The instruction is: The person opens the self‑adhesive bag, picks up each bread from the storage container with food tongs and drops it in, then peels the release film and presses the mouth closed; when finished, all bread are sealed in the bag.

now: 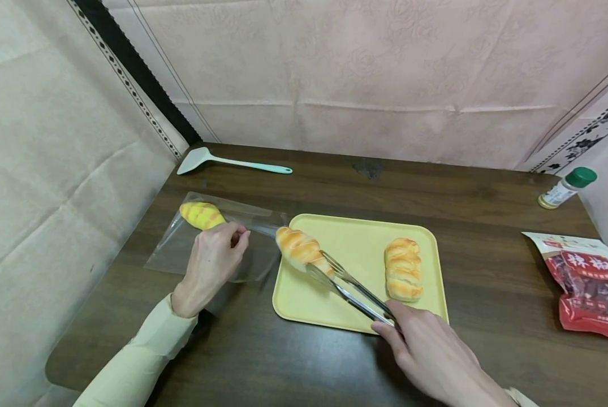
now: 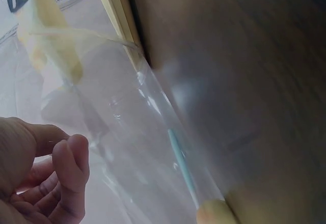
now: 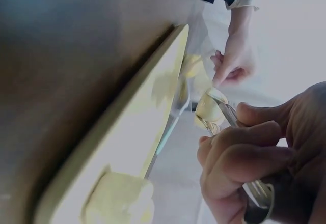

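Observation:
In the head view my left hand (image 1: pixel 213 257) pinches the upper layer of a clear plastic bag (image 1: pixel 173 251), lifting its mouth, as the left wrist view shows the film (image 2: pixel 117 112) raised. A yellow bread roll (image 1: pixel 200 215) lies inside the bag's far end. My right hand (image 1: pixel 431 347) grips metal tongs (image 1: pixel 359 297), whose tips clasp a golden bread roll (image 1: pixel 297 246). That roll is held above the left edge of the yellow tray (image 1: pixel 354 226), its far end at the bag's mouth. Another golden roll (image 1: pixel 403 268) rests on the tray's right side.
A pale turquoise spatula (image 1: pixel 242 164) lies at the back left of the dark wooden table. On the right are a green-capped bottle (image 1: pixel 560 192) and a red-and-white food packet (image 1: pixel 591 285). Cloth-covered walls border the table's back and sides.

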Motion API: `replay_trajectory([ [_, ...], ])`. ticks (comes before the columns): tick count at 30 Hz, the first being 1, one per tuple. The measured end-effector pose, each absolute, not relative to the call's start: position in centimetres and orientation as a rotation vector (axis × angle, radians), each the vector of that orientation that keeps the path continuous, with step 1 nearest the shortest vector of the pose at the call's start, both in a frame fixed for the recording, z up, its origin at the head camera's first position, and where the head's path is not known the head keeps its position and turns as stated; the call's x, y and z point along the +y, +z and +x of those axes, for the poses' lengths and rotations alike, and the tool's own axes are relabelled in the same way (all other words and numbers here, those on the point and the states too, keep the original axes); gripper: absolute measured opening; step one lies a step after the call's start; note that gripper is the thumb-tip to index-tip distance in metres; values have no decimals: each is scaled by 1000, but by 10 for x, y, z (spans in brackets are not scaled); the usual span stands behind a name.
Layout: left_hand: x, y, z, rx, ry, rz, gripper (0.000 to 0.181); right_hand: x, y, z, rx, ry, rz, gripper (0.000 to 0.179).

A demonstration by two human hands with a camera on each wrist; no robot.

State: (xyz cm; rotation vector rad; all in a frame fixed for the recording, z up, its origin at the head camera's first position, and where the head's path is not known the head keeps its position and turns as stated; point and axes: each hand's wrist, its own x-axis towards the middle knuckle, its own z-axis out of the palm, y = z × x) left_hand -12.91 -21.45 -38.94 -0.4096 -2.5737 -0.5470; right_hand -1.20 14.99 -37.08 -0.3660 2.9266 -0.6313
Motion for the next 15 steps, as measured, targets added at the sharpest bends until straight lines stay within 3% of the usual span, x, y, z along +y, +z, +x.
replay_trajectory([
  [15, -215, -385, -127, -2556, -548, -420, 5, 95, -373, -74, 2774, -757, -586, 29],
])
